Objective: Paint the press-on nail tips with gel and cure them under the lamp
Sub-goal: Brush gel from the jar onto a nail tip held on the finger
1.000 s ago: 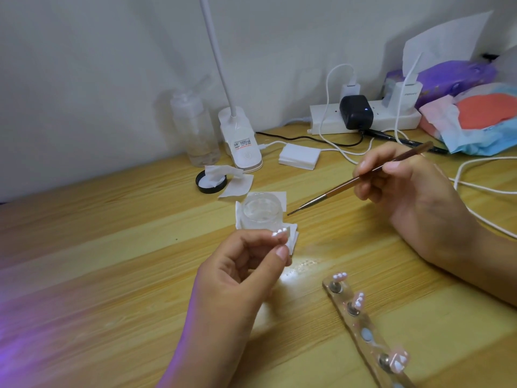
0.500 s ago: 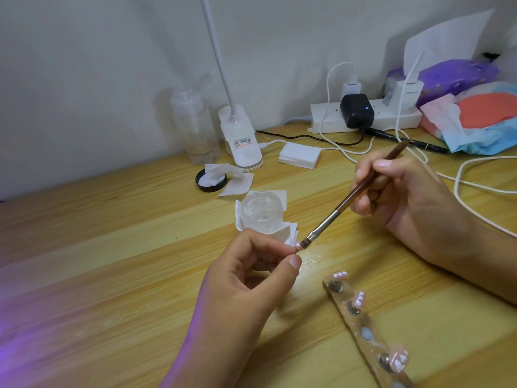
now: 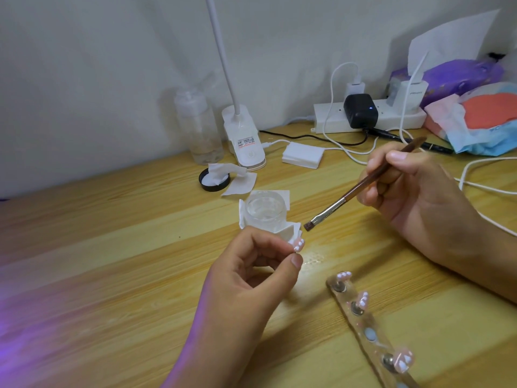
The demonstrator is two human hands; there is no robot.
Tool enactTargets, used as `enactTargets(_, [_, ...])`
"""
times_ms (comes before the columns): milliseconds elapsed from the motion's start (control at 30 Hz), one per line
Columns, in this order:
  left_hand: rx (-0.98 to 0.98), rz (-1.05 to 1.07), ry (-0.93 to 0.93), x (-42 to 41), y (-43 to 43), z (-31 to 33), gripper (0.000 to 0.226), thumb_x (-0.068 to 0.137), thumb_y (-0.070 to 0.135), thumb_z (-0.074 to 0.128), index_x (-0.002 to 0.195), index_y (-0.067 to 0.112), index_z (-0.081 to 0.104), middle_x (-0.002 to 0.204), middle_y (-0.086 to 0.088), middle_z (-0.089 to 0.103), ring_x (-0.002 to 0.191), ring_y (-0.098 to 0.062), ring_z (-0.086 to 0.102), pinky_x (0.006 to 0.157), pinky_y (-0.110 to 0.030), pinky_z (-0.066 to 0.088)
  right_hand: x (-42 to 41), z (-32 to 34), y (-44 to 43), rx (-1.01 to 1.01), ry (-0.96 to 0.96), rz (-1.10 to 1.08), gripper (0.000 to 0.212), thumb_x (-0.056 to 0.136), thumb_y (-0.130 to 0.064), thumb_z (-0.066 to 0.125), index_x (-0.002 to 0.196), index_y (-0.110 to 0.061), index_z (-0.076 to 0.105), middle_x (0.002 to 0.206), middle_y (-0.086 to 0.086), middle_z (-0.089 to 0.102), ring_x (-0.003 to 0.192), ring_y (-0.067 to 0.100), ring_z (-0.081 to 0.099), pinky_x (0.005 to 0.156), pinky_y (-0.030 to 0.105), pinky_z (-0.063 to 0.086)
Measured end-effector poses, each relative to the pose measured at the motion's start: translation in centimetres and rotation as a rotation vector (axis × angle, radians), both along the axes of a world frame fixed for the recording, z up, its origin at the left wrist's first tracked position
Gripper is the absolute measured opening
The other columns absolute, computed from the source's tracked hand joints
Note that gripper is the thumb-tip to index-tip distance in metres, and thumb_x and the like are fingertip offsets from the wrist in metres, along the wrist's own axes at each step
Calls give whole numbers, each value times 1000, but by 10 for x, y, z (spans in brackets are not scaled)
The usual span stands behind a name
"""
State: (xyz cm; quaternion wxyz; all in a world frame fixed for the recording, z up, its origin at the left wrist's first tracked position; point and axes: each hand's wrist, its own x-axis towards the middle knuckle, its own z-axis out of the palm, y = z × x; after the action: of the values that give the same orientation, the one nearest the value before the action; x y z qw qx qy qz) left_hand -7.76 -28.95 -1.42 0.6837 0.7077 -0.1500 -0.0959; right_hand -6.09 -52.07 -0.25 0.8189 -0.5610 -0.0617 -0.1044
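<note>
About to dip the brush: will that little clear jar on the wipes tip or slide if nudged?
The clear jar looks squat and wide, so probably hard to tip. It sits on folded wipes, so it may shift or rock a little.

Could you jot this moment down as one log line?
left hand: pinches nail tip | right hand: holds brush | brush: apart from nail tip, beside jar
</note>
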Motion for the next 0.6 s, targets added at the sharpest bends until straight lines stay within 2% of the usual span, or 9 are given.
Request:
enactTargets(200, [12,-27,-31,-1,0,1,17,65,42,70,77,29,67,77,7,67,68,-4,58,63,-16,46,-3,0,3,-59,-12,43,27,84,-13,47,69,-21,69,67,-1,61,57,10,60,57,18,51])
enactTargets(600, [11,-21,-30,-1,0,1,21,64,43,71,75,26,66,70,7,65,63,-2,55,59,-12,44,-3,-1,4,-86,-27,55,27,84,-11,46,70,-20,68,68,-1,61,58,12,60,56,18,51])
